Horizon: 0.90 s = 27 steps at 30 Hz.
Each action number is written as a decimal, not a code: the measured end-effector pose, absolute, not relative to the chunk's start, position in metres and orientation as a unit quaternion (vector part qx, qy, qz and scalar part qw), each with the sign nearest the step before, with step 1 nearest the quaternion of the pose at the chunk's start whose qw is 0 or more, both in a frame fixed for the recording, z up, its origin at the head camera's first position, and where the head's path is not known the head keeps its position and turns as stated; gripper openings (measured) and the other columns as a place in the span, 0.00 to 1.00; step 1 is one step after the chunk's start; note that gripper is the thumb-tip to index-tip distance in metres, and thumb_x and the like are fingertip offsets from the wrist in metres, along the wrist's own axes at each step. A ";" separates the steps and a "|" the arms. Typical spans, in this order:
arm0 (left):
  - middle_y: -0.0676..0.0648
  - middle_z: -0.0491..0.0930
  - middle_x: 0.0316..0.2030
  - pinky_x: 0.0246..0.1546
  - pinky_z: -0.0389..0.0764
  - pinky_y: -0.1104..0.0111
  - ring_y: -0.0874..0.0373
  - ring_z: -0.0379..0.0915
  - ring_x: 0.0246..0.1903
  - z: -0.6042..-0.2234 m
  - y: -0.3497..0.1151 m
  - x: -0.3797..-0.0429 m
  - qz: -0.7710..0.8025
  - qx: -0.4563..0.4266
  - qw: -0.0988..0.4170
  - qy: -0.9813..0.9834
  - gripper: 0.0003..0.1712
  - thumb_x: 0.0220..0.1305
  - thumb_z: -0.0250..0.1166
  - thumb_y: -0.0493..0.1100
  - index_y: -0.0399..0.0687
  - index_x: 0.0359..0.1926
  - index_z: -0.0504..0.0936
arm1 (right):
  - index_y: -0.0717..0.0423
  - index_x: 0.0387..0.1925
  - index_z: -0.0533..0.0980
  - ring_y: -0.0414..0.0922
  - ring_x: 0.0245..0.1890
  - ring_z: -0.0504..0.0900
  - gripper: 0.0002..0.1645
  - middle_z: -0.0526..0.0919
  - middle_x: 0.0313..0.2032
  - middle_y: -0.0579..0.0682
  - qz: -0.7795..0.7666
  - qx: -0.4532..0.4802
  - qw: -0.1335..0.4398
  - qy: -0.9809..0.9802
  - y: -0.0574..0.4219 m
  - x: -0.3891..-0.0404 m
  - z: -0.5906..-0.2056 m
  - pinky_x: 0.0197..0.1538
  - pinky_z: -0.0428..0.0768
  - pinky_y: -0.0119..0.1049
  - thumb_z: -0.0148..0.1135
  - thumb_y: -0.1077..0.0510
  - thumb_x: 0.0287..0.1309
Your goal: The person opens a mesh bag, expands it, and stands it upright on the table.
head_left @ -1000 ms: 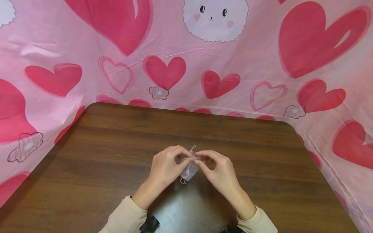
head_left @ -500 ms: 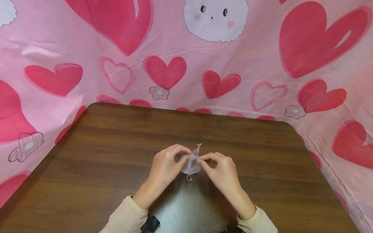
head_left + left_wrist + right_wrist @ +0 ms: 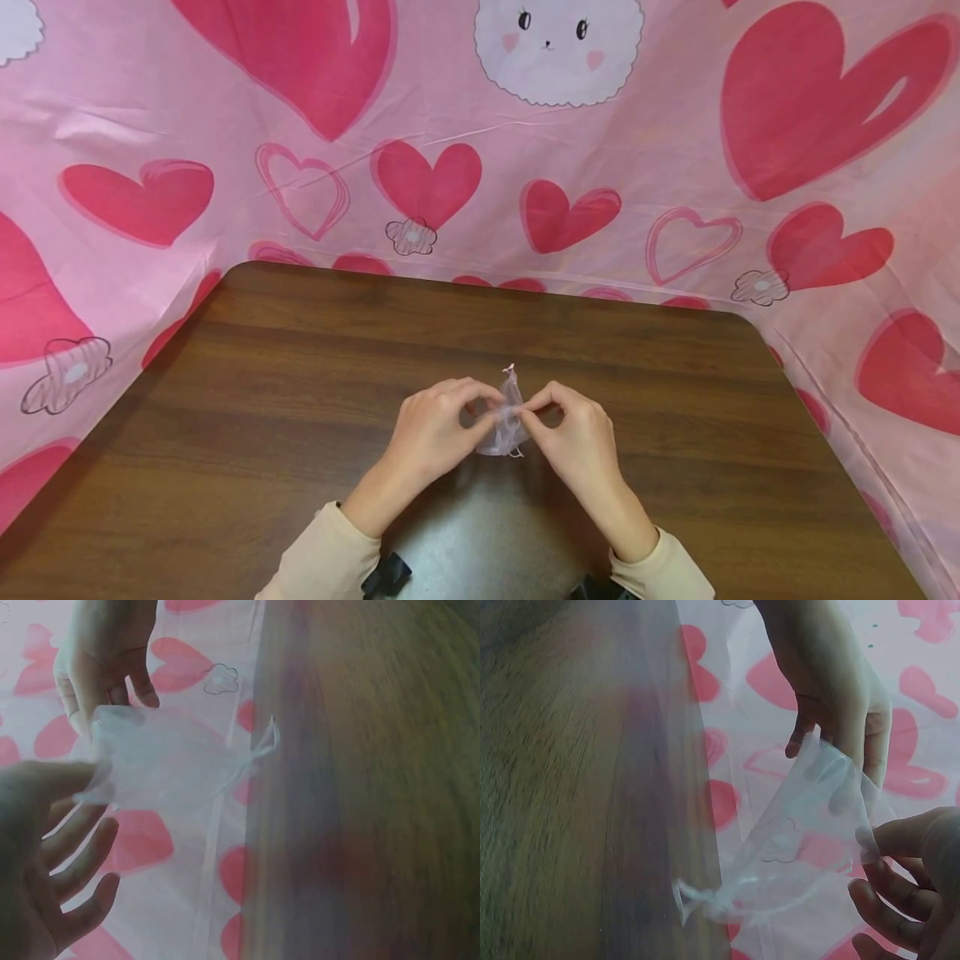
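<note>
A small sheer white drawstring pouch (image 3: 504, 437) is held up between both hands, over the middle of the table. My left hand (image 3: 441, 423) pinches its mouth from the left with thumb and forefinger. From the right, the thumb and forefinger of my right hand (image 3: 573, 435) pinch the opposite side. In the left wrist view the pouch (image 3: 169, 761) spreads out flat, its gathered cord end pointing right. Seen from the right wrist, the thin fabric (image 3: 795, 817) lets left-hand fingers show through, and a knotted cord loop sticks out at the lower left.
The brown wooden table (image 3: 315, 350) stretches out around the hands. Pink cloth (image 3: 600, 150) printed with red hearts hangs behind it and along both sides. Black wrist straps (image 3: 386, 575) show near the beige sleeves (image 3: 326, 554) at the bottom.
The pouch has turned and opened out a little between the fingers, its upper cord end swinging up and right. Both hands have shifted slightly and keep pinching it.
</note>
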State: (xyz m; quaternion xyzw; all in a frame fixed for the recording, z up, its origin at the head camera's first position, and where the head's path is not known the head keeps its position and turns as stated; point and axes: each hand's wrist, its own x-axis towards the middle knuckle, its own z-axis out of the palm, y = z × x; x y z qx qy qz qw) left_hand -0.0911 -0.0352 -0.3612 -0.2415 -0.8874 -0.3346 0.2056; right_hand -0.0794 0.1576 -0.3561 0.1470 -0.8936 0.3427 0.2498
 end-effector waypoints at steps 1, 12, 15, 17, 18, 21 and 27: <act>0.63 0.80 0.28 0.23 0.70 0.71 0.68 0.75 0.28 -0.361 -0.035 -0.091 -0.332 -0.246 0.204 -0.888 0.13 0.52 0.78 0.46 0.62 0.39 0.87 | 0.48 0.24 0.81 0.41 0.25 0.81 0.15 0.85 0.25 0.40 0.341 0.145 0.252 -0.894 0.158 -0.080 -0.357 0.28 0.76 0.38 0.81 0.65 0.40; 0.64 0.81 0.25 0.22 0.69 0.71 0.67 0.74 0.25 -0.360 -0.036 -0.092 -0.308 -0.211 0.235 -0.897 0.05 0.55 0.76 0.48 0.66 0.34 0.90 | 0.49 0.29 0.82 0.39 0.26 0.80 0.13 0.81 0.25 0.39 0.344 0.158 0.241 -0.894 0.159 -0.082 -0.354 0.30 0.77 0.39 0.80 0.64 0.44; 0.63 0.79 0.23 0.22 0.68 0.70 0.64 0.74 0.24 -0.359 -0.036 -0.092 -0.316 -0.191 0.244 -0.897 0.05 0.54 0.77 0.48 0.65 0.32 0.90 | 0.49 0.32 0.84 0.36 0.27 0.79 0.12 0.80 0.25 0.38 0.341 0.169 0.236 -0.894 0.158 -0.082 -0.354 0.31 0.78 0.41 0.79 0.62 0.46; 0.63 0.79 0.22 0.22 0.67 0.70 0.64 0.73 0.23 -0.359 -0.037 -0.092 -0.320 -0.182 0.250 -0.896 0.05 0.53 0.77 0.47 0.64 0.31 0.89 | 0.50 0.35 0.85 0.35 0.27 0.79 0.12 0.80 0.25 0.37 0.341 0.170 0.229 -0.896 0.158 -0.082 -0.355 0.31 0.78 0.40 0.79 0.61 0.47; 0.63 0.79 0.22 0.22 0.67 0.70 0.64 0.73 0.23 -0.359 -0.037 -0.092 -0.322 -0.178 0.253 -0.895 0.05 0.52 0.78 0.47 0.64 0.31 0.89 | 0.50 0.35 0.85 0.34 0.27 0.79 0.12 0.81 0.26 0.37 0.341 0.171 0.224 -0.897 0.158 -0.081 -0.355 0.30 0.78 0.39 0.79 0.61 0.47; 0.63 0.79 0.22 0.22 0.67 0.69 0.63 0.73 0.23 -0.360 -0.038 -0.093 -0.331 -0.171 0.260 -0.891 0.07 0.51 0.78 0.46 0.63 0.30 0.88 | 0.50 0.38 0.86 0.34 0.27 0.79 0.14 0.81 0.26 0.36 0.337 0.169 0.201 -0.904 0.157 -0.081 -0.355 0.29 0.75 0.36 0.79 0.57 0.47; 0.63 0.78 0.22 0.21 0.67 0.70 0.66 0.69 0.22 -0.360 -0.038 -0.093 -0.339 -0.163 0.275 -0.885 0.10 0.49 0.80 0.45 0.63 0.29 0.86 | 0.49 0.38 0.87 0.38 0.26 0.81 0.17 0.82 0.25 0.35 0.332 0.157 0.151 -0.918 0.155 -0.079 -0.355 0.27 0.72 0.33 0.80 0.50 0.46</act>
